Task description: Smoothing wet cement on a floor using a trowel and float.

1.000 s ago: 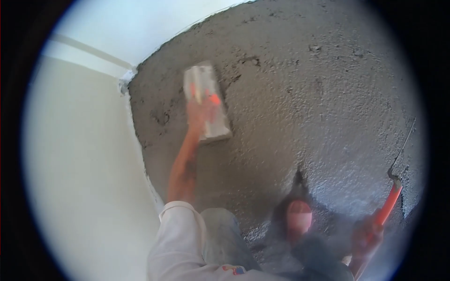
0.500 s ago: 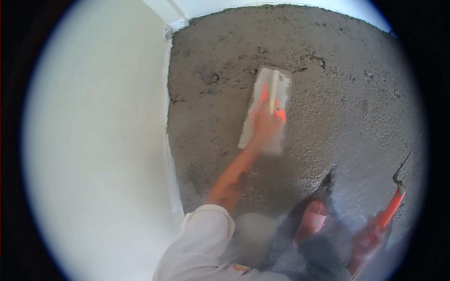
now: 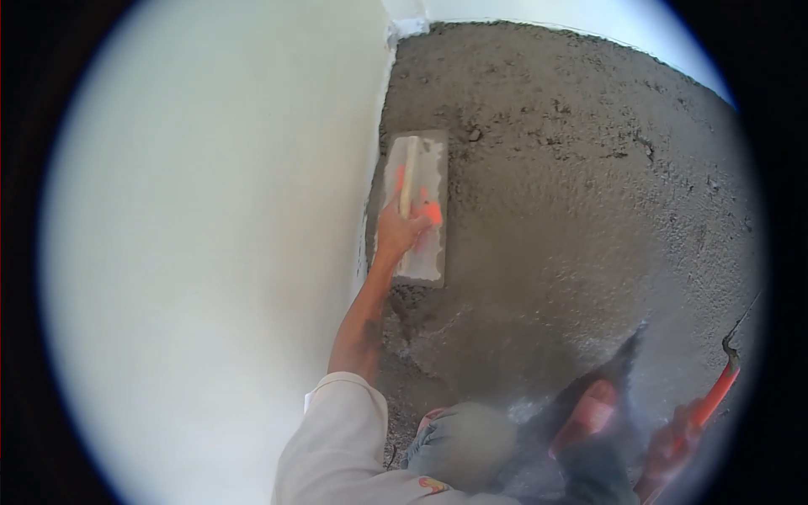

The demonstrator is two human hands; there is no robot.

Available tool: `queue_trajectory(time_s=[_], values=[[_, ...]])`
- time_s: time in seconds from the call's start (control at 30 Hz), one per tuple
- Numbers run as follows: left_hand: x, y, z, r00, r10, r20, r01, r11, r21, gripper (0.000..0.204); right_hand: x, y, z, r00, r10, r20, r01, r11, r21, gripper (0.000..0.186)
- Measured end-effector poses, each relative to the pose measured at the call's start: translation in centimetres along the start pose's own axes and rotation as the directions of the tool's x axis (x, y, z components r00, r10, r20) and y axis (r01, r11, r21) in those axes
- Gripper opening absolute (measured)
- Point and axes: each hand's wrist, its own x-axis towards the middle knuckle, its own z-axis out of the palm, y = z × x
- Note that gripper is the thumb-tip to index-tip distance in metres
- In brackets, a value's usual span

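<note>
My left hand [image 3: 401, 227] is closed round the handle of a rectangular finishing trowel [image 3: 431, 252]. The trowel lies flat on wet grey mortar [image 3: 539, 227], its long side close along the pale wall at the left. Wet mortar rims the blade's edges. At the lower right my right hand [image 3: 671, 442] grips the orange handle of a small hand trowel [image 3: 718, 394]. Its thin, mortar-smeared neck and blade point up and away from me; the blade shows nearly edge-on, just above or against the mortar, I cannot tell which.
A tall pale wall [image 3: 236, 210] fills the left side and meets another white wall [image 3: 581, 17] at the far corner. Rough, pitted mortar covers the far part; nearer patches look smoother and wet. My foot in a pinkish sandal [image 3: 589, 412] and my knee [image 3: 463, 442] are close below.
My left hand has slid the finishing trowel left across the mortar, up to the wall's foot. The view has shifted left. My right hand still holds the small trowel.
</note>
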Motion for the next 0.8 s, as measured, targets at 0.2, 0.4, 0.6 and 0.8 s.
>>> queue_trajectory(time_s=[0.2, 0.4, 0.6, 0.8], values=[[4.0, -2.6, -4.0, 0.983, -0.174, -0.05, 0.172, 0.984, -0.045, 0.056, 0.1, 2.7, 1.1, 0.999, -0.001, 0.033, 0.001, 1.0, -0.007, 0.03], [-1.2, -5.5, -3.8, 0.999, -0.026, -0.036, 0.027, 0.999, 0.03, 0.061, -0.3, 3.4, 2.0, 0.994, -0.013, 0.105, 0.014, 1.0, -0.014, 0.023], [-12.8, -9.2, -6.0, 0.991, -0.135, -0.016, 0.133, 0.987, -0.094, 0.079, -1.7, 6.1, 3.6, 0.994, -0.025, 0.11, 0.026, 1.0, -0.008, 0.024], [-16.9, -12.8, -6.7, 0.993, 0.08, -0.084, -0.09, 0.989, -0.119, 0.085, -3.6, 7.7, 3.8, 0.996, -0.082, 0.023, 0.083, 0.996, -0.043, 0.027]])
